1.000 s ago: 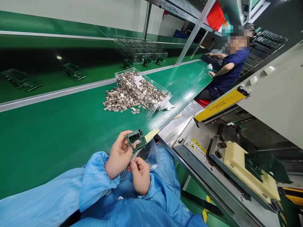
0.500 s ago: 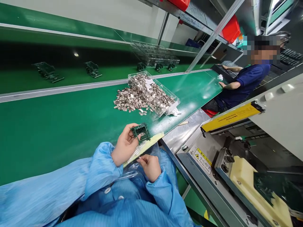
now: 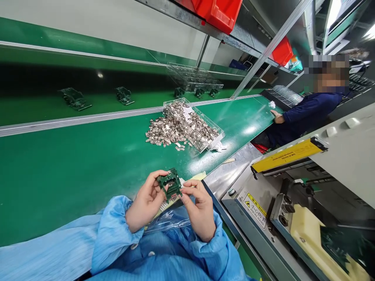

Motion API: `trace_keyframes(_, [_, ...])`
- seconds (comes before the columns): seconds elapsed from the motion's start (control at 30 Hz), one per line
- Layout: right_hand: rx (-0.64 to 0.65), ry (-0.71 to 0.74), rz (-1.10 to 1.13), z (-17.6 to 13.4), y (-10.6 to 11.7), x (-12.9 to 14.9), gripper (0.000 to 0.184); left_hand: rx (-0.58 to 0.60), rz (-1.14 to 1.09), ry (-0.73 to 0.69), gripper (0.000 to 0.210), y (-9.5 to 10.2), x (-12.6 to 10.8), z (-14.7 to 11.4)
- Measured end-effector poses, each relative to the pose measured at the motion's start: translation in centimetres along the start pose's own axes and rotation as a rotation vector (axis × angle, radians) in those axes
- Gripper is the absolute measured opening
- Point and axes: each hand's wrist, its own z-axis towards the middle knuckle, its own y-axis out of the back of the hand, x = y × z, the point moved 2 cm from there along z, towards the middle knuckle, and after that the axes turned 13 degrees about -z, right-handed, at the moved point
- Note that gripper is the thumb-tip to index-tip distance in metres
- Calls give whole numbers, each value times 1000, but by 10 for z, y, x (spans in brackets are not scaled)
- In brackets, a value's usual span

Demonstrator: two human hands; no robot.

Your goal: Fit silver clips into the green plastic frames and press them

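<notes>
A green plastic frame (image 3: 172,190) with a square opening is held tilted in front of me, above the near edge of the green table. My left hand (image 3: 148,201) is closed around its left side, the thumb at the opening. At its right edge, my right hand (image 3: 197,207) touches the frame with thumb and fingers pinched together; any small piece between them is hidden. Beneath the frame, partly covered by my hands, lies a yellow sheet (image 3: 201,176) with rows of small white pieces (image 3: 164,205). Clear plastic film (image 3: 168,219) lies below, against my blue sleeves.
Small metal pieces (image 3: 162,132) are heaped beside and inside a tipped clear tray (image 3: 218,139). Green parts (image 3: 124,96) stand along the back strip near clear stacked trays (image 3: 195,80). A machine (image 3: 254,210) borders my right side. Another person (image 3: 307,111) sits farther along the table.
My right hand has risen from beside the yellow sheet to the frame's right edge. The frame has turned and sits slightly lower in view. The other person's arm has shifted.
</notes>
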Motion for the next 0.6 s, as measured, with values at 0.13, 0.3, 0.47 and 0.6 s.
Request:
trace_keyframes(0.13, [-72, -12, -49, 10, -18, 7, 9, 64, 57, -50, 32, -1, -1, -3])
trace_keyframes(0.3, [-111, -29, -122, 11, -29, 12, 5, 109, 111, -95, 31, -1, -3, -2])
trace_keyframes(0.47, [-127, -102, -76, 8, -31, 11, 7, 114, 198, -107, 30, -2, -5, -4])
trace_keyframes(0.6, [-133, -163, 118, 5, -34, 7, 15, 126, 247, -117, 28, -2, -8, -9])
